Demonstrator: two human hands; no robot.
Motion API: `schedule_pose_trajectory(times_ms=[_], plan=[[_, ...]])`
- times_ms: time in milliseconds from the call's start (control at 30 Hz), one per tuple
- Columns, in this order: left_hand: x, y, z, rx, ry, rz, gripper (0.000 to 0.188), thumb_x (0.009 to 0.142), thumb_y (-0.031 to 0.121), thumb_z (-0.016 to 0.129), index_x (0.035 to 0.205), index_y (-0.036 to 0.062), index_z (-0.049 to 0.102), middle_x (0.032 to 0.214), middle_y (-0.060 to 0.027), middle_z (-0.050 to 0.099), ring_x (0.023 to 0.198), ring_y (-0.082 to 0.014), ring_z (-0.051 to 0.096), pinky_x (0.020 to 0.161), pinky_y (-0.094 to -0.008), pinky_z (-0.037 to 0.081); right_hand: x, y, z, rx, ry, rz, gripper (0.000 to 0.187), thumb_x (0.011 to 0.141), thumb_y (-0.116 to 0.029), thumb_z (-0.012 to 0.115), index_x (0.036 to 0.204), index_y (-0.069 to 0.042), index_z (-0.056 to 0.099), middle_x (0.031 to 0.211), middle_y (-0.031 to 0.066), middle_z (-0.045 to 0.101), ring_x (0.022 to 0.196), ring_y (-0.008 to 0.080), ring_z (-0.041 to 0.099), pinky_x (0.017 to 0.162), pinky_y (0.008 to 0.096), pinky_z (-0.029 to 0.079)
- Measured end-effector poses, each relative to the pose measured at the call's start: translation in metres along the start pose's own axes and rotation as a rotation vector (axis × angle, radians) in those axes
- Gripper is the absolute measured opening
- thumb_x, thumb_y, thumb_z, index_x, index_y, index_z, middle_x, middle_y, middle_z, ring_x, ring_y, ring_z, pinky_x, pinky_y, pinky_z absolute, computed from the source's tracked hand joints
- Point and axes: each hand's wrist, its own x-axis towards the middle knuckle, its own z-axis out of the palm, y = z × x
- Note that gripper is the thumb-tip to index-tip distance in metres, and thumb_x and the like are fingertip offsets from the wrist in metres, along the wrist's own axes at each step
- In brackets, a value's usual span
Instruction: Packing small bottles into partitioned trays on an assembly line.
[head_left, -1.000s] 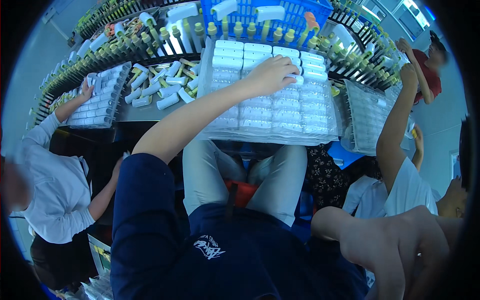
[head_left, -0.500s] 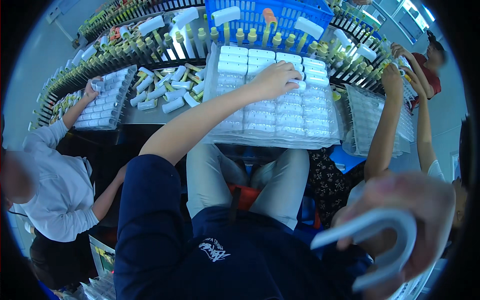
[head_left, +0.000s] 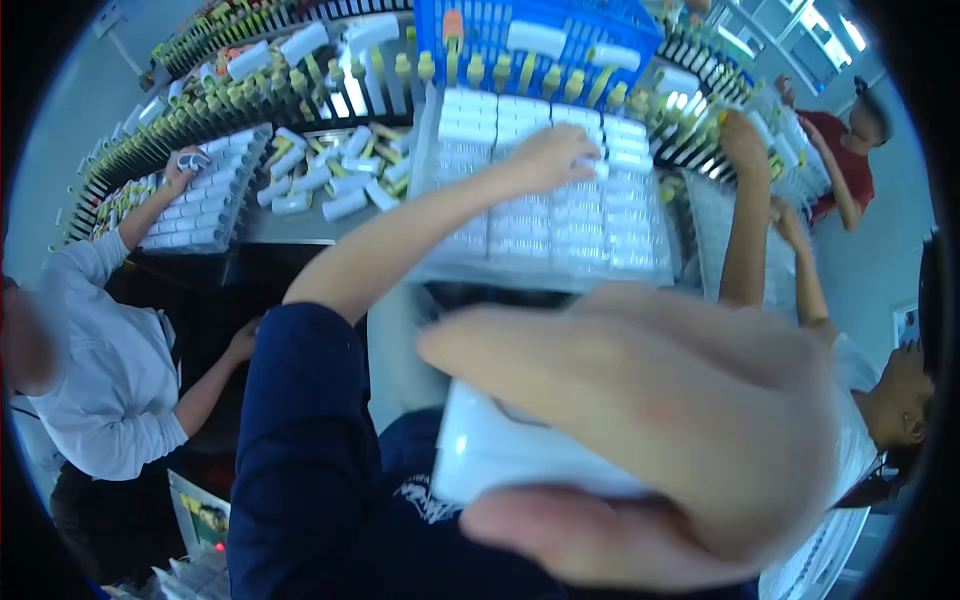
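My left hand [head_left: 553,158] is stretched over a clear blister tray [head_left: 520,243] with rows of pockets. Its fingers are closed on a small white plastic piece, of which only the end shows. White plastic pieces [head_left: 467,115] fill the far rows of the tray; the near pockets look see-through. Close to the camera, my right hand [head_left: 690,400] is blurred and very large. Between its thumb and fingers it grips a glossy white plastic cover [head_left: 540,455], seen as a curved, U-bent shell a moment earlier. Part of that cover is hidden by the fingers.
Loose white pieces with yellow-green ends [head_left: 345,190] lie left of the tray. A black rack of yellow-green pegs [head_left: 380,85] curves behind it, before a blue basket [head_left: 560,35]. Co-workers [head_left: 110,370] sit left and right with similar trays [head_left: 205,205].
My right hand has swung from the lower right toward the middle and turned, bringing the white cover with it. My left hand stays over the tray. The view has shifted slightly.
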Motion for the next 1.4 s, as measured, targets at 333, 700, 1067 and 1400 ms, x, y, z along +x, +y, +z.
schedule_pose_trajectory(times_ms=[333, 700, 1067, 1400], plan=[[-0.011, -0.017, 0.023, -0.04, 0.136, 0.018, 0.024, 0.082, 0.019, 0.066, 0.103, 0.0077, 0.065, 0.105, -0.0102, 0.06, 0.105, -0.0302, 0.053, 0.09, -0.0429, 0.043, 0.13, 0.12, 0.091, 0.691, 0.491, 0.405, 0.026, 0.096, -0.019, 0.06, 0.113, 0.001, 0.062, 0.089, 0.0062, 0.063, 0.061, 0.0083, 0.055, 0.054, 0.0233, 0.044], [-0.016, 0.0, 0.008, 0.028, 0.172, -0.017, 0.022, 0.085, 0.013, 0.064, 0.103, 0.0015, 0.059, 0.101, -0.0125, 0.06, 0.102, -0.0301, 0.055, 0.087, -0.0396, 0.045, 0.126, 0.197, 0.158, 0.91, 0.774, 0.628, 0.038, 0.103, -0.034, 0.049, 0.103, 0.002, 0.061, 0.088, 0.0079, 0.066, 0.062, 0.012, 0.059, 0.057, 0.026, 0.045], [-0.012, 0.011, -0.002, -0.142, 0.22, -0.11, 0.029, 0.095, 0.014, 0.055, 0.119, -0.0008, 0.048, 0.111, -0.0187, 0.061, 0.104, -0.0377, 0.057, 0.088, -0.0451, 0.045, 0.121, 0.206, 0.157, 1.135, 0.891, 0.587, 0.036, 0.103, -0.036, 0.045, 0.104, -0.001, 0.052, 0.088, 0.0109, 0.064, 0.065, 0.0151, 0.062, 0.062, 0.0288, 0.05], [-0.014, 0.014, -0.005, -0.209, 0.365, -0.201, 0.04, 0.096, 0.03, 0.057, 0.122, 0.001, 0.047, 0.113, -0.0217, 0.06, 0.095, -0.0398, 0.062, 0.077, -0.0464, 0.051, 0.12, 0.205, 0.158, 1.128, 0.889, 0.596, 0.036, 0.103, -0.036, 0.046, 0.105, -0.001, 0.053, 0.087, 0.0101, 0.062, 0.066, 0.0153, 0.061, 0.065, 0.0306, 0.052]])
